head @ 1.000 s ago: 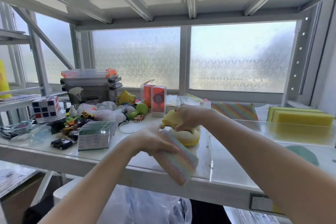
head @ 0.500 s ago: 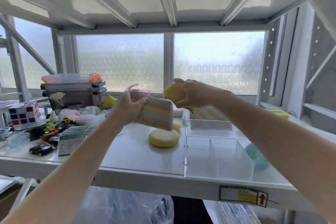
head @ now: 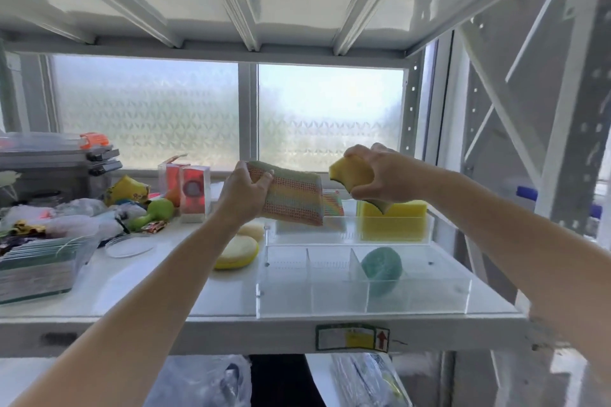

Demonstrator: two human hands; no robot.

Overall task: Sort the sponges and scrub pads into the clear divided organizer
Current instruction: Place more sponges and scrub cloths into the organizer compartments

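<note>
My left hand grips a rainbow-striped scrub pad, held above the back left part of the clear divided organizer. My right hand squeezes a yellow sponge with a green underside over the organizer's back right. Inside the organizer, yellow sponges fill the back right compartment, another rainbow pad stands in the back left one, and a teal scrub pad lies in the front right section. Two round yellow sponges rest on the shelf left of the organizer.
The shelf's left half holds clutter: a clear box of cards, a petri dish, orange boxed items, toys and a grey case stack. A shelf deck hangs low overhead, and a white upright post stands at the right.
Both hands have moved right with their items, so the rainbow pad and the yellow sponge now hang over the organizer's back compartments. The camera view has shifted right too.
</note>
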